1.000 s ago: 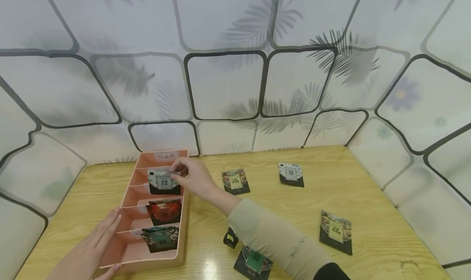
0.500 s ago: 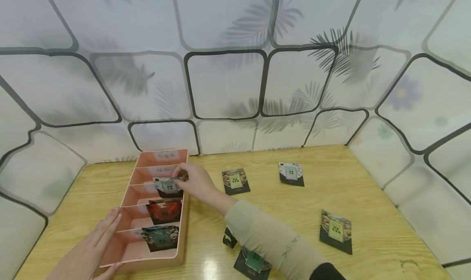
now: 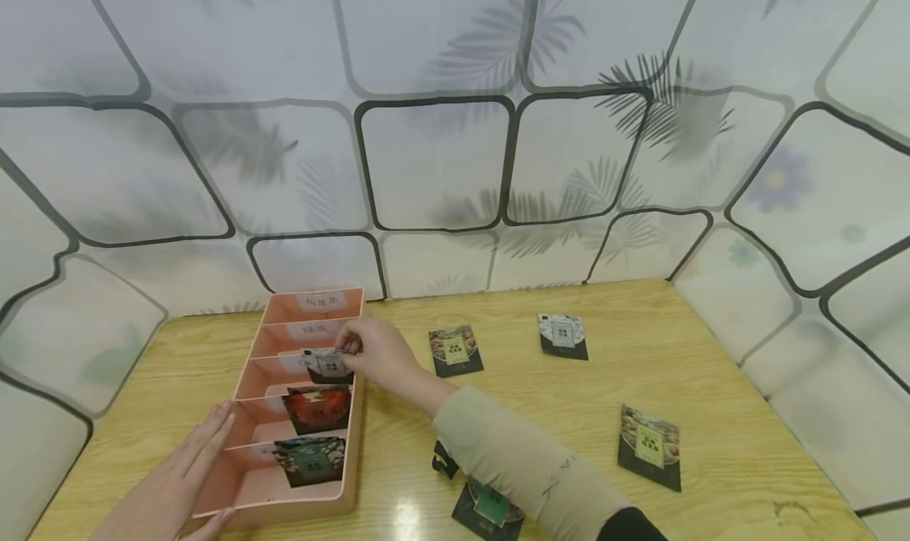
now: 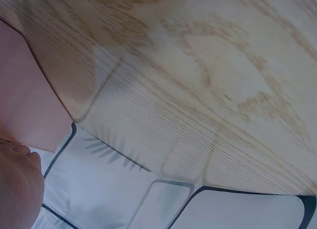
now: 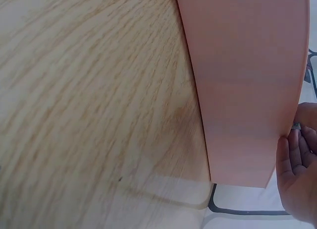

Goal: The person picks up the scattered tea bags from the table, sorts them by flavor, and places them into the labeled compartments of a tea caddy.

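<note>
My right hand pinches a white-and-black tea sachet by its upper right corner. The sachet's lower part sits down in the middle compartment of a pink divided box. In the right wrist view the curled fingers are at the box's rim. A red tea sachet leans in the compartment nearer me, and a dark green patterned one in the nearest. With fingers straight, my left hand rests along the box's near left edge.
On the wooden table to the right lie a yellow-labelled sachet, a white one and another yellow-labelled one. A green-labelled sachet and a small black item lie partly under my right sleeve. A patterned curtain stands behind.
My right hand has lowered the white-and-black sachet from over the box into the middle compartment, moving slightly right and toward me. The left hand has stayed in place.
</note>
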{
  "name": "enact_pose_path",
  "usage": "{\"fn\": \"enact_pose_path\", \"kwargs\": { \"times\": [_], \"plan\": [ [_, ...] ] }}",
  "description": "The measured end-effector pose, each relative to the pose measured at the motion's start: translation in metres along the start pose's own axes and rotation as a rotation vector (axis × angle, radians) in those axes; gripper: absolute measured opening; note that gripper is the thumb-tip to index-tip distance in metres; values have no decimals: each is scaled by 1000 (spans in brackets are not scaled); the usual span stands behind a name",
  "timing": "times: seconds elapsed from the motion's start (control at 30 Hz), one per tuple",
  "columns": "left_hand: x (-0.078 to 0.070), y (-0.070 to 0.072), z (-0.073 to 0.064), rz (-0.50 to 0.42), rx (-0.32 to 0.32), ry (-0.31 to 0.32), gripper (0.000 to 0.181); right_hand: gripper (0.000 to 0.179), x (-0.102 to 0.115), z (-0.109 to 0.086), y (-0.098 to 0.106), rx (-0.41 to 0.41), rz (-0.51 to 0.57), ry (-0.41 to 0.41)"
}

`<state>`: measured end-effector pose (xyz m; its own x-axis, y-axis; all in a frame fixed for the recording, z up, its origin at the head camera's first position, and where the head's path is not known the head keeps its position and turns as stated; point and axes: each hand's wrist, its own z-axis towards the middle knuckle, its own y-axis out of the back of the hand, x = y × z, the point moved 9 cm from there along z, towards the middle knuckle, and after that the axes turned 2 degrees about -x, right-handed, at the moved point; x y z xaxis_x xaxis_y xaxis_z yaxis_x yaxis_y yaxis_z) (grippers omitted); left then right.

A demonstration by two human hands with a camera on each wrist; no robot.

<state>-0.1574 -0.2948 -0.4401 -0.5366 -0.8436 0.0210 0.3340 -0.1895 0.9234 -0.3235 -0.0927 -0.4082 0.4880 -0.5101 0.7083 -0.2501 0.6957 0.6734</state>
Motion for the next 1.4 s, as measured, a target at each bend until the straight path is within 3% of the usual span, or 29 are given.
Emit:
{"fn": "enact_pose_path", "kwargs": {
  "times": [0.27, 0.7, 1.4],
  "plan": [
    [-1, 1, -1, -7, -17, -27, 136, 6, 1, 0, 7, -2, 43, -39],
    [1, -2, -1, -4, 11, 8, 139, 6, -6, 4, 47, -70, 88, -60],
    [0, -2, -1, 24, 31, 24, 140, 18, -89, -18, 149, -266, 65, -166]
  ]
}}
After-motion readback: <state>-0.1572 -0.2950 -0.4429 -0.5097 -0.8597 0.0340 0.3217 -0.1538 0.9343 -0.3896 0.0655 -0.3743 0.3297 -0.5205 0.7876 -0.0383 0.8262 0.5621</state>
